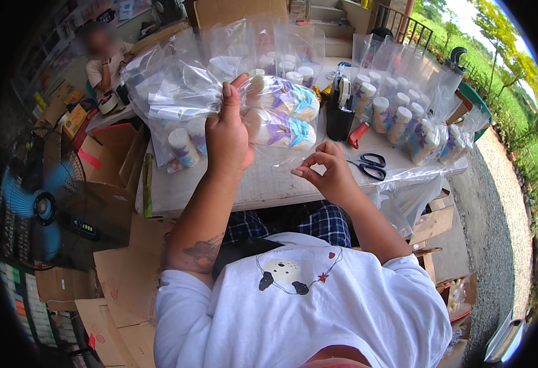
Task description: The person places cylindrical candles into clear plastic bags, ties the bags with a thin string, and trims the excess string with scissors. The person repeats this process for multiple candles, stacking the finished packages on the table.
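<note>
My left hand (228,131) grips the gathered neck of a clear plastic bag (186,103), raised above the table. Inside the bag lie pale pillar candles (280,112) on their sides, decorated with purple and blue flower shapes. Lower and to the right is my right hand (326,172), its thumb and index fingertips brought close together in a loop. Whether a thin clear strip sits between those fingertips cannot be made out. Dark-handled scissors (372,166) lie just right of that hand. Behind it stands a black tape dispenser (340,110) beside a red-handled tool (358,135).
Bagged candles (400,117) crowd the white table (269,188) on the right, with more bagged candles (183,147) at left. Plastic sheeting (402,198) hangs over the front edge. A fan (43,207) and cardboard boxes (112,156) stand left. Another person (105,69) sits behind.
</note>
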Action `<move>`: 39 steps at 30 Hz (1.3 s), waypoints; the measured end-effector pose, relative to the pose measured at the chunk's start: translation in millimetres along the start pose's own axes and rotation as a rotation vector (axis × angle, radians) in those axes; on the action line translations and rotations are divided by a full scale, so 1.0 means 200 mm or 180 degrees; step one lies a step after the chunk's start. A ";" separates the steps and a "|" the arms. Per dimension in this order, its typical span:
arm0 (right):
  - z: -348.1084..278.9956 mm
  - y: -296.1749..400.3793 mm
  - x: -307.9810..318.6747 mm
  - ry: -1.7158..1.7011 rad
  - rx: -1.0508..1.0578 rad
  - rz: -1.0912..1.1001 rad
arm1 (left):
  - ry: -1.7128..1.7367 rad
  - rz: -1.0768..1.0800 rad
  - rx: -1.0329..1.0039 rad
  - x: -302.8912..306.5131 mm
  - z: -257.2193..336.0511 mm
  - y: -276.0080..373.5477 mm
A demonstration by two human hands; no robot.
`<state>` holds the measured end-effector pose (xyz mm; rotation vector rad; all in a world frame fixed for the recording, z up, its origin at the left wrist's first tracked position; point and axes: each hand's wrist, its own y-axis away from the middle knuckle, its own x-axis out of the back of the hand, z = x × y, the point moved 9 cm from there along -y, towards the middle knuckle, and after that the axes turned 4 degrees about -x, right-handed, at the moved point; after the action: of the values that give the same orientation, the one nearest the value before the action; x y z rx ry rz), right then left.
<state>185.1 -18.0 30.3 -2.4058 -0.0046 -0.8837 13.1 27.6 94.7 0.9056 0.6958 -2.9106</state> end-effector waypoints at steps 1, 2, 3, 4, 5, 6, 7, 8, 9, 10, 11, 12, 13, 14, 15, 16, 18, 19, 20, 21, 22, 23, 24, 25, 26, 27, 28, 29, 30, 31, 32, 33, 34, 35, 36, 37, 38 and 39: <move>-0.03 0.00 0.02 0.0239 0.0164 0.0202 | 0.0099 0.0064 0.0048 0.01 -0.01 0.00; -0.07 0.01 0.05 0.0479 0.0329 0.0404 | 0.0164 0.0079 0.0112 0.01 -0.01 0.00; -0.10 0.02 0.07 0.0721 0.0492 0.0608 | 0.0231 0.0091 0.0176 0.03 -0.02 0.00; -0.11 0.02 0.09 0.0812 0.0576 0.0756 | 0.0299 0.0102 0.0241 0.04 -0.03 0.00; -0.13 0.03 0.11 0.0904 0.0660 0.0905 | 0.0343 0.0093 0.0282 0.05 -0.04 0.00; -0.14 0.04 0.12 0.0992 0.0749 0.1049 | 0.0386 0.0090 0.0319 0.06 -0.05 0.00; -0.17 0.05 0.13 0.1137 0.0890 0.1146 | 0.0429 0.0086 0.0355 0.08 -0.05 0.00; -0.21 0.06 0.14 0.1281 0.1032 0.1243 | 0.0427 0.0082 0.0335 0.10 -0.05 0.00; -0.24 0.08 0.15 0.1424 0.1168 0.1343 | 0.0410 0.0104 0.0340 0.12 -0.04 0.01; -0.25 0.08 0.15 0.1504 0.1254 0.1372 | 0.0393 0.0127 0.0345 0.13 -0.04 0.01; -0.26 0.08 0.14 0.1582 0.1341 0.1400 | 0.0375 0.0150 0.0350 0.15 -0.04 0.01; -0.27 0.09 0.14 0.1666 0.1426 0.1422 | 0.0437 0.0126 0.0383 0.16 -0.05 0.01; -0.28 0.10 0.14 0.1697 0.1530 0.1399 | 0.0420 0.0107 0.0425 0.17 -0.05 0.01; -0.30 0.10 0.14 0.1727 0.1633 0.1375 | 0.0402 0.0087 0.0467 0.17 -0.05 0.01; -0.31 0.11 0.14 0.1753 0.1739 0.1354 | 0.0382 0.0068 0.0505 0.18 -0.05 0.01; -0.33 0.11 0.14 0.1717 0.1856 0.1305 | 0.0349 -0.0009 0.0588 0.18 -0.06 0.01; -0.36 0.12 0.14 0.1657 0.2085 0.1207 | 0.0293 -0.0172 0.0759 0.18 -0.07 0.00; -0.37 0.13 0.15 0.1619 0.2161 0.1188 | 0.0321 -0.0211 0.0823 0.18 -0.07 0.01; -0.37 0.13 0.15 0.1582 0.2236 0.1168 | 0.0349 -0.0251 0.0886 0.18 -0.08 0.02; -0.37 0.14 0.16 0.1546 0.2303 0.1145 | 0.0379 -0.0290 0.0959 0.18 -0.09 0.02; -0.38 0.14 0.16 0.1502 0.2414 0.1109 | 0.0407 -0.0339 0.1014 0.17 -0.10 0.02; -0.38 0.14 0.17 0.1458 0.2524 0.1073 | 0.0435 -0.0388 0.1069 0.16 -0.10 0.02; -0.39 0.14 0.17 0.1398 0.2638 0.1037 | 0.0453 -0.0428 0.1119 0.16 -0.11 0.02; -0.39 0.12 0.18 0.1338 0.2582 0.1013 | 0.0373 -0.0576 0.1191 0.14 -0.11 0.03; -0.40 0.10 0.21 0.1278 0.2525 0.0989 | 0.0292 -0.0724 0.1263 0.11 -0.11 0.05; -0.41 0.08 0.23 0.1228 0.2470 0.0964 | 0.0221 -0.0879 0.1332 0.08 -0.11 0.06; -0.38 0.08 0.22 0.1198 0.2439 0.0763 | 0.0201 -0.0918 0.1374 0.06 -0.11 0.07; -0.36 0.06 0.24 0.0882 0.2237 0.0838 | 0.0131 -0.1009 0.1359 0.05 -0.11 0.08; -0.34 0.04 0.25 0.0561 0.2034 0.0907 | 0.0060 -0.1092 0.1344 0.03 -0.12 0.09; -0.31 0.03 0.26 0.0242 0.1826 0.0975 | -0.0011 -0.1175 0.1330 0.01 -0.12 0.10; -0.27 0.02 0.23 0.0318 0.1614 0.0726 | -0.0074 -0.1176 0.1454 0.00 -0.14 0.11; -0.23 0.01 0.19 0.0413 0.1390 0.0577 | -0.0254 -0.1307 0.1428 -0.02 -0.15 0.12; -0.17 0.01 0.16 0.0506 0.1164 0.0429 | -0.0435 -0.1438 0.1401 -0.04 -0.16 0.12; -0.13 0.01 0.14 0.0598 0.0937 0.0283 | -0.0615 -0.1570 0.1371 -0.06 -0.17 0.13; -0.04 0.01 0.08 0.0571 0.0344 -0.0228 | -0.0639 -0.1545 0.1501 -0.08 -0.18 0.15; -0.02 0.02 0.08 0.0033 0.0296 -0.0621 | -0.0953 -0.1808 0.1275 -0.12 -0.18 0.15; -0.02 0.02 0.09 -0.0509 0.0245 -0.1010 | -0.1265 -0.2068 0.1042 -0.16 -0.18 0.15; -0.03 0.03 0.10 -0.1048 0.0195 -0.1391 | -0.1574 -0.2326 0.0796 -0.20 -0.18 0.16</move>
<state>197.8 -28.7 42.4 -2.5048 -0.6935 -0.6416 70.0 10.2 76.0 -0.1578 0.7399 -3.6811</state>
